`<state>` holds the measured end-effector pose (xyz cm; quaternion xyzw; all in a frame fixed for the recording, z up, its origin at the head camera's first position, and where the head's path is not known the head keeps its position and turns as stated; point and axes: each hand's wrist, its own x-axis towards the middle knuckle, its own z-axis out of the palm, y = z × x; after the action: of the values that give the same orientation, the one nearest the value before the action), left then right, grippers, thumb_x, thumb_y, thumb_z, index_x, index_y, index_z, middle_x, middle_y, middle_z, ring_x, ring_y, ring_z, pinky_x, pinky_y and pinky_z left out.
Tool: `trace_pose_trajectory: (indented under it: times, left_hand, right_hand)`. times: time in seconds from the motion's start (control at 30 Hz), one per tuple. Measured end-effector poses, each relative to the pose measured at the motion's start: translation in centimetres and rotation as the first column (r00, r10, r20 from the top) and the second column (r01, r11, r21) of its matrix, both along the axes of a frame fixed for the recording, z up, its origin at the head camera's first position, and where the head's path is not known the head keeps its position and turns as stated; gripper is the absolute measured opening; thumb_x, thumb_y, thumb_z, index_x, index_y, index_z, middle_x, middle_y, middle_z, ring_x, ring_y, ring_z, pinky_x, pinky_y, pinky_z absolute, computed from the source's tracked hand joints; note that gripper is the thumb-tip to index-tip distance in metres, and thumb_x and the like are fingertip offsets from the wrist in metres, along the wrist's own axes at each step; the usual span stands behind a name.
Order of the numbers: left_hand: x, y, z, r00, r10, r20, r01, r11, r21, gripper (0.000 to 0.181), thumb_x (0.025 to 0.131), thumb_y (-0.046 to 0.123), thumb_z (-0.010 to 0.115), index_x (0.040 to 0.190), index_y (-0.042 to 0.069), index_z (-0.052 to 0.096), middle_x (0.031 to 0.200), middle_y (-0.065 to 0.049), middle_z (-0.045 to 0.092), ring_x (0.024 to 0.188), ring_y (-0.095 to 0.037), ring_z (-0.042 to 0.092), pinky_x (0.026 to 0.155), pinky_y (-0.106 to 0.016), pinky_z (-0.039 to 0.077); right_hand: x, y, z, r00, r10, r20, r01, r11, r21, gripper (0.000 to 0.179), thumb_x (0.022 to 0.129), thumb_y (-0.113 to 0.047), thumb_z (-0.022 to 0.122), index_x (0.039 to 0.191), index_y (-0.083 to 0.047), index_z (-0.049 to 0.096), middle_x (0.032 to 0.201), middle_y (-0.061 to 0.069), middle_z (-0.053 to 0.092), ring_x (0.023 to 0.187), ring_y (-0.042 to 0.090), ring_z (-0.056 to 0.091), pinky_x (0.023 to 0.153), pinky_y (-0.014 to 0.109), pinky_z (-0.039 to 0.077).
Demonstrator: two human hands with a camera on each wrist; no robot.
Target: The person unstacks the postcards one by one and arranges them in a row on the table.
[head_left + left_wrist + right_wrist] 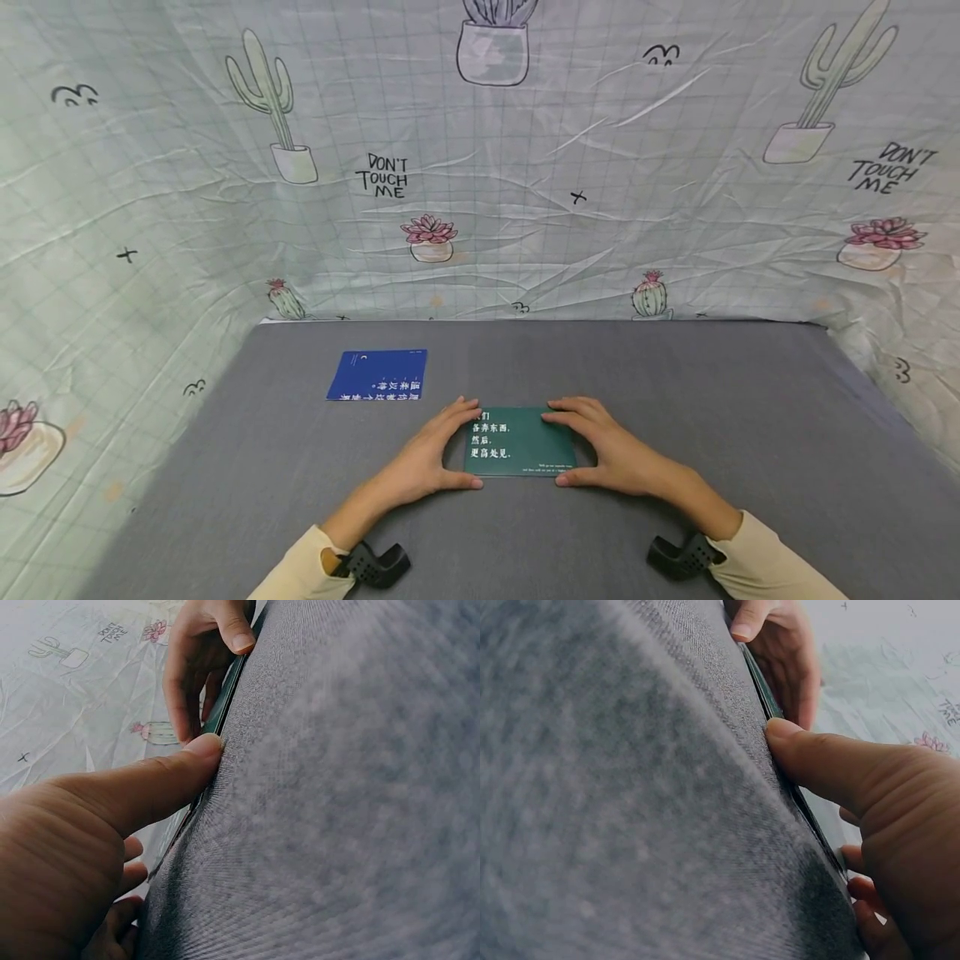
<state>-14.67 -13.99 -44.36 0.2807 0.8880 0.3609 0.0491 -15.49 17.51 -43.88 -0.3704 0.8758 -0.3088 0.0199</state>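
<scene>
A dark green postcard (525,454) with white lettering lies flat on the grey cloth. My left hand (427,454) holds its left end, thumb at the near edge and fingertips at the far corner. Mirroring it, my right hand (611,450) grips the right end, its fingers overlapping the far right corner and its thumb along the near edge. In the left wrist view the left thumb (169,780) presses the thin edge of the card, low against the cloth. The right wrist view shows the right thumb (817,754) against that same near edge.
A blue postcard (382,371) with upside-down white lettering lies farther back on the left. The grey cloth (525,550) covers the table, and a cactus-print curtain (517,200) rises behind it and along both sides. Black camera mounts (378,565) sit at both wrists.
</scene>
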Motion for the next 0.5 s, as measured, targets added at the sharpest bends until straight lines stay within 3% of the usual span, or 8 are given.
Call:
trace_pose_trajectory:
  times: [0.5]
  left_hand:
    - [-0.10, -0.03, -0.02, 1.000, 0.020, -0.002, -0.020, 1.000, 0.019, 0.093, 0.070, 0.035, 0.085, 0.146, 0.012, 0.038, 0.155, -0.006, 0.027, 0.142, -0.023, 0.020, 0.110, -0.052, 0.022]
  right_hand:
    - [-0.09, 0.13, -0.03, 0.998, -0.002, -0.069, -0.001, 0.999, -0.048, 0.073, 0.080, -0.045, 0.076, 0.140, -0.015, 0.048, 0.148, 0.007, 0.036, 0.134, 0.021, 0.031, 0.100, 0.051, 0.037]
